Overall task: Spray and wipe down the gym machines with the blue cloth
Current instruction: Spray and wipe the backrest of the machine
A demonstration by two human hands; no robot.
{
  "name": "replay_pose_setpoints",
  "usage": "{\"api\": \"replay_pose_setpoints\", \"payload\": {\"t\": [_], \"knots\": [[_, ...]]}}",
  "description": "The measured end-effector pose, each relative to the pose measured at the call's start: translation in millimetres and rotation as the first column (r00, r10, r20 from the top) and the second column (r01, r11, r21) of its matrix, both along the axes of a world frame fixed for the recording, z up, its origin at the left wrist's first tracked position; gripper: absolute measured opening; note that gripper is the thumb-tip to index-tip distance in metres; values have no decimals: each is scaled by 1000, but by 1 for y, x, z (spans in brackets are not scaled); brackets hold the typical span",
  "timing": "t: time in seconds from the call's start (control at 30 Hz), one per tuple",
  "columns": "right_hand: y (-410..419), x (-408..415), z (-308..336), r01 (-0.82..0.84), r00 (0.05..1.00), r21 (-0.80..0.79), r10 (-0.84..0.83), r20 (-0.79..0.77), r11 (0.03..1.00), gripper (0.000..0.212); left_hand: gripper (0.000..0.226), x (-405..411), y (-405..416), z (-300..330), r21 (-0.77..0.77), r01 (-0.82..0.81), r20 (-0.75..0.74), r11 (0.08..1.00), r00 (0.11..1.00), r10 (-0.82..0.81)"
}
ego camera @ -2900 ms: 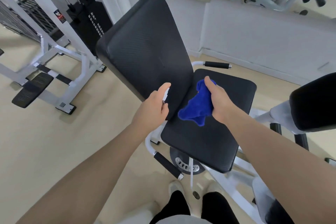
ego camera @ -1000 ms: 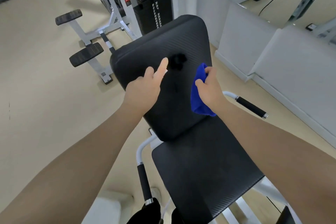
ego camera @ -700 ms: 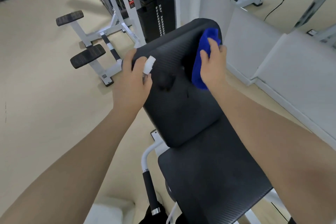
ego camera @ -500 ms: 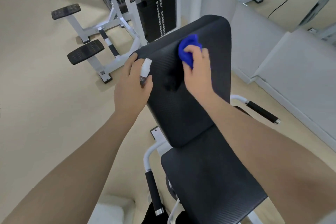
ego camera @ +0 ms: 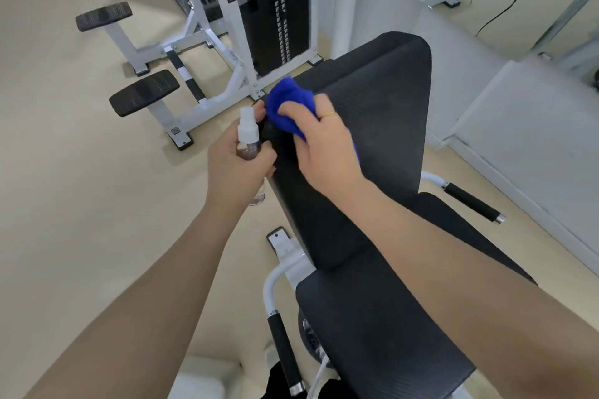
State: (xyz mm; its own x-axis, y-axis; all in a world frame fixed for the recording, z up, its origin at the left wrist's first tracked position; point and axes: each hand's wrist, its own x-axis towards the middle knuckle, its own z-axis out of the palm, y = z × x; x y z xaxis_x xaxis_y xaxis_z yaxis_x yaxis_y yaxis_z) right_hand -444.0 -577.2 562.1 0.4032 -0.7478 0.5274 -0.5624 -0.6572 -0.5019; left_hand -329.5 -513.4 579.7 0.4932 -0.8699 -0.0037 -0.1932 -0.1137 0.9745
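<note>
Pale gym floor (ego camera: 64, 191), white wall panels at right, one weight stack (ego camera: 275, 19) in a white frame at far centre. Two black foot pads (ego camera: 144, 92) on white posts, far left. One seated machine in the near centre: one black backrest pad (ego camera: 372, 139), one black seat pad (ego camera: 372, 334), two black side handles (ego camera: 470, 204).

One blue cloth (ego camera: 288, 107), bunched, sits at the backrest's upper left edge, under and ahead of the right hand (ego camera: 324, 152). Right fingers (ego camera: 291, 112) curl over the cloth and press it to the pad; a gold ring shows on one finger.

One small clear spray bottle (ego camera: 248, 139) with white nozzle, upright, just left of the pad edge. Left hand (ego camera: 233, 168) wraps it, fingers closed round the body, nozzle above the fist.
</note>
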Motion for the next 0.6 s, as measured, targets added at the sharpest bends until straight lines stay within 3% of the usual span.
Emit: {"api": "replay_pose_setpoints", "payload": {"t": [0.07, 0.13, 0.23, 0.33, 0.43, 0.53, 0.6], "knots": [[12, 13, 0, -117, 988, -2, 116, -100, 993, 38, 18, 6, -1, 3, 5, 29, -42, 1000, 999, -29], [6, 10, 3, -108, 990, -14, 106, -91, 994, 36, 26, 10, 0, 6, 23, 57, -49, 998, 997, -56], [-17, -11, 7, 143, 987, 30, -144, 75, 989, 32, 54, 13, 3, 6, 40, 118, -26, 992, 993, -117], [-31, -20, 8, 288, 945, 128, -303, 125, 949, 33, 63, 8, 4, -1, 1, 123, -31, 992, 992, -123], [-6, -4, 3, 135, 990, 8, -135, 38, 991, 34, 58, 3, 4, -8, -44, 80, -32, 996, 996, -81], [15, 7, -2, -134, 981, -17, 130, -146, 991, 40, 23, 1, 1, -11, -32, 33, 53, 999, 998, -32], [5, 3, -2, -182, 968, -112, 157, -195, 977, 42, 23, 2, 4, -10, -15, 34, 101, 999, 994, -32]]}}
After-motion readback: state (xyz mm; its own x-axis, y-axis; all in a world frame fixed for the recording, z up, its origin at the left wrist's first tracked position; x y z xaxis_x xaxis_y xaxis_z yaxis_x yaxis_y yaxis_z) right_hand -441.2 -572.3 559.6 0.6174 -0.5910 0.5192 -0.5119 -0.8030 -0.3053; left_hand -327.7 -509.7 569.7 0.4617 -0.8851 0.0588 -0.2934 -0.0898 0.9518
